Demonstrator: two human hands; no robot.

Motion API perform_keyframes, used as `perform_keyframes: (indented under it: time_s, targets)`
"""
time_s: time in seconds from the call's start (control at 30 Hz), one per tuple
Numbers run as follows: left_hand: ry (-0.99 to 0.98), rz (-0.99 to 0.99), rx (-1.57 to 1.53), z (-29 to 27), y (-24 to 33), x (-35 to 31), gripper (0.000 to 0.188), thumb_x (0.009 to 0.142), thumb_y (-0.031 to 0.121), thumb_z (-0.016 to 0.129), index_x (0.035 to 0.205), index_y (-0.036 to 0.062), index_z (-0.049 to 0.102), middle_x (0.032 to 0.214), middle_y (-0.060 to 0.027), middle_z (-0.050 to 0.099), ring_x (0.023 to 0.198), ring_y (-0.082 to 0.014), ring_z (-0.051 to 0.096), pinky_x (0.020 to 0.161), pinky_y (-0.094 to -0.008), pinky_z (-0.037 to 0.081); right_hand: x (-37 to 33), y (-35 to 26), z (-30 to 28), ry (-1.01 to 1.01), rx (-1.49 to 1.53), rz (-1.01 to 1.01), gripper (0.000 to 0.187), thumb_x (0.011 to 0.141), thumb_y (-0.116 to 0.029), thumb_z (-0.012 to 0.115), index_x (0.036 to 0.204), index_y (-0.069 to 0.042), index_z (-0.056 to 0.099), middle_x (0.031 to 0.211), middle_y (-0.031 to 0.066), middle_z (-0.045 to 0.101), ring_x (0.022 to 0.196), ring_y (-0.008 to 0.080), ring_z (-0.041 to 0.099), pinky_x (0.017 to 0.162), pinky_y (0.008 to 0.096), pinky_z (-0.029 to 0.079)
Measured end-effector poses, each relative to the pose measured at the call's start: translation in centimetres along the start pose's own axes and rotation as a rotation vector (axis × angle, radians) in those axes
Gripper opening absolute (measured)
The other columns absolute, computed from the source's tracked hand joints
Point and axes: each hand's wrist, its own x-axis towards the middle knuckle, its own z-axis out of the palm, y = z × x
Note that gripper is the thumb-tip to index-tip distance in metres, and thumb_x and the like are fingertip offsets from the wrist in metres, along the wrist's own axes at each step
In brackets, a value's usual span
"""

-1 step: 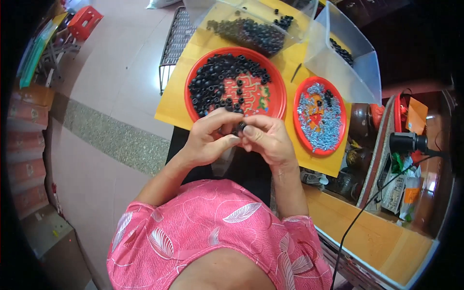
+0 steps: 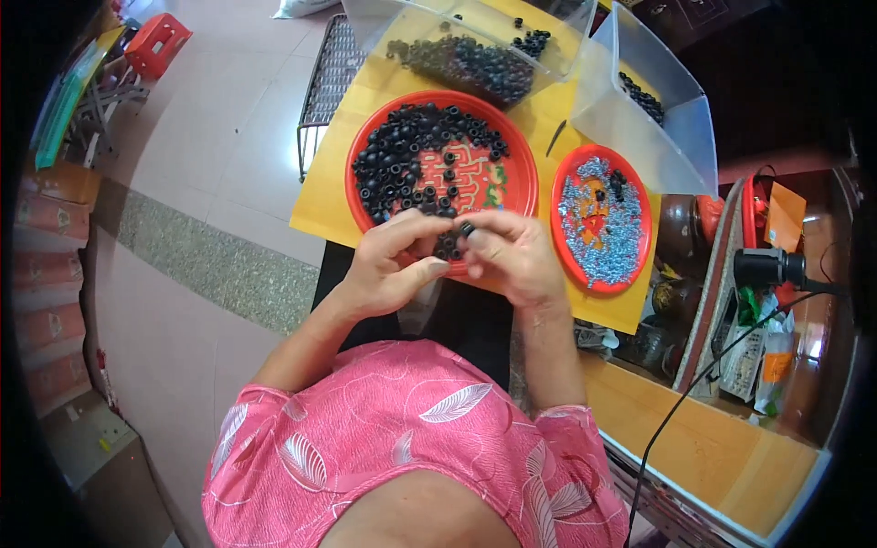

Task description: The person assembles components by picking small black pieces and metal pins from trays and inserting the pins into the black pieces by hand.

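Observation:
My right hand (image 2: 516, 260) pinches a small black bead-like part (image 2: 467, 229) between thumb and forefinger. Close beside it, my left hand (image 2: 395, 256) is curled, thumb and forefinger bent towards the right fingertips. Its other fingers are largely hidden, and I cannot make out what they hold. Both hands are over the near rim of a round red plate (image 2: 523, 183). Many black ring-shaped parts (image 2: 388, 164) fill its left and far side, and several more show between my hands. Right of it, a smaller red plate (image 2: 559, 239) bears many small silvery pieces (image 2: 614, 247) and a few black ones.
Both plates are on a yellow board (image 2: 320, 196). Behind them stand a clear bin (image 2: 557, 68) of black parts and another translucent bin (image 2: 671, 137). A thin dark strip (image 2: 556, 137) lies between the plates. A black device (image 2: 769, 268) with a cable is at the right.
My right fingertips have tilted upward with the black part, opening a small gap from my left thumb. More black parts now show between the hands. The view has shifted slightly.

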Motion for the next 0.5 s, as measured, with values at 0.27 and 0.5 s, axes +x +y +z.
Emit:
perform_keyframes:
  time_s: [0.27, 0.5]
  targets:
    - [-0.012, 0.098, 0.211, -0.6, -1.0, -0.8, 0.025, 0.069, -0.004, 0.065, 0.093, -0.0013, 0.057, 0.066, -0.0072, 0.048, 0.059, -0.0164, 0.049, 0.052, -0.0265, 0.038, 2.4, -13.7, -12.2, 0.287, 0.178, -0.603, 0.024, 0.076, 0.0, 0.057, 0.096, 0.011, 0.053, 0.093, 0.0181, 0.058, 0.074, 0.0171, 0.058, 0.066, 0.0222, 0.048]
    - [-0.009, 0.031, 0.178, -1.2, -1.1, -1.0, 0.023, 0.069, -0.004, 0.064, 0.091, -0.0024, 0.058, 0.066, -0.0068, 0.049, 0.057, -0.0152, 0.049, 0.051, -0.0254, 0.039, 2.1, -5.7, -6.1, 0.409, -0.799, -0.269, 0.022, 0.077, -0.005, 0.059, 0.098, 0.004, 0.06, 0.082, 0.0079, 0.064, 0.069, 0.0127, 0.059, 0.064, 0.0244, 0.046]
